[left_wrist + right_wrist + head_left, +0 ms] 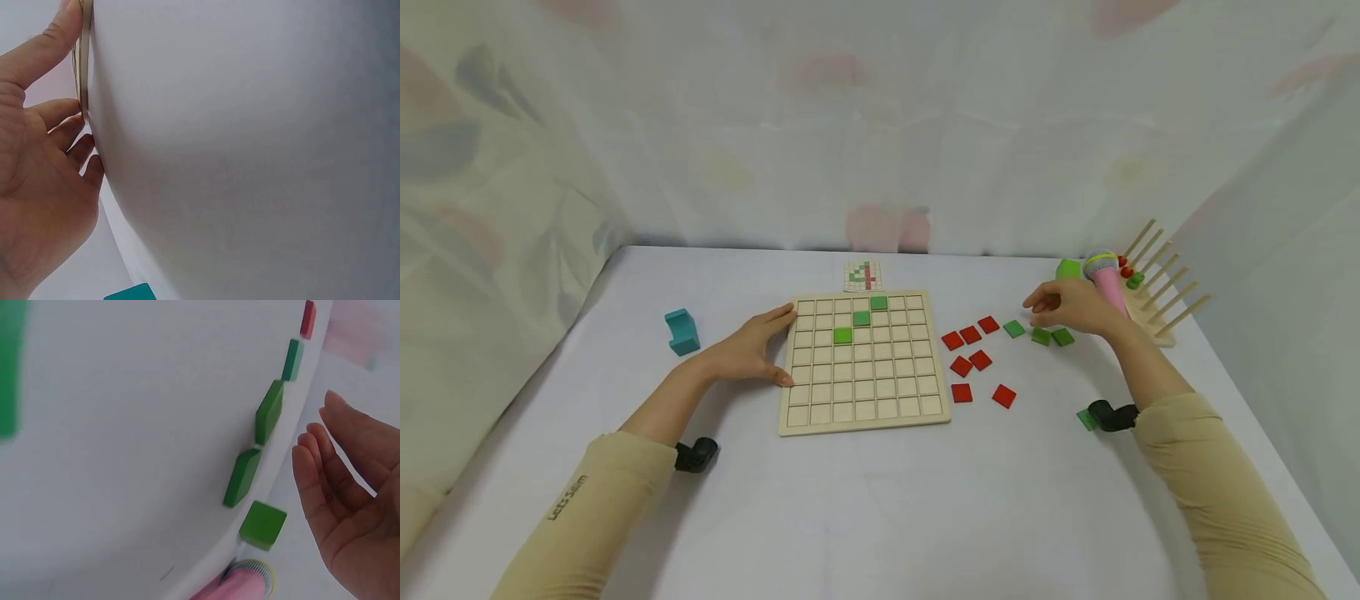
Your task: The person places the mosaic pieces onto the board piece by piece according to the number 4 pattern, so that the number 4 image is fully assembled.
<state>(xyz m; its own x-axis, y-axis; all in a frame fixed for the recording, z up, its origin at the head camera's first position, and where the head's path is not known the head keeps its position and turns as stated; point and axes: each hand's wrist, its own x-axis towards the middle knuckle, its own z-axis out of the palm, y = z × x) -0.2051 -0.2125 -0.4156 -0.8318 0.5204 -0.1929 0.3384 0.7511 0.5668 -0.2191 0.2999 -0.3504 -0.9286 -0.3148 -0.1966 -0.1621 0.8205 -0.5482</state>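
A wooden grid board (865,392) lies mid-table with three green tiles (861,317) set in a diagonal in its upper rows. My left hand (756,350) rests flat against the board's left edge, thumb (47,47) at the upper corner and fingers lower down. My right hand (1063,307) hovers with relaxed fingers just above three loose green tiles (1041,336) to the right of the board. In the right wrist view the palm (356,506) is empty, with the green tiles (270,411) beside the fingertips.
Several red tiles (970,360) lie scattered between the board and the green ones. A small pattern card (863,276) sits behind the board. At far right stand a wooden peg rack (1153,292), a pink toy microphone (1107,282) and a green cube (1067,268). A teal block (682,331) is at left.
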